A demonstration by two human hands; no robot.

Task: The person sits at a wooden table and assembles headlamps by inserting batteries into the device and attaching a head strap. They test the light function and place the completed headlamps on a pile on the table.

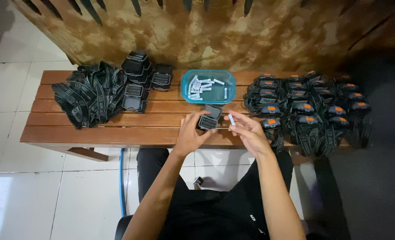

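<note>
Two hands meet over the slatted wooden bench (95, 129) — the left hand (189, 133) grasps a small black plastic battery case (209, 117), lid open, while the right hand (248, 130), just beside it, pinches a slim white battery (231, 119) between fingertips.

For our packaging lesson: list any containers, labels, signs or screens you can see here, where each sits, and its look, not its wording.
Tub: back middle of the bench, rounded rectangular, translucent blue, holding small white batteries.
Strap print: pale marks on the black straps heaped at the left; too small to make out.
Orange patches: on the black headlamps piled at the right.
No signs or screens.
</note>
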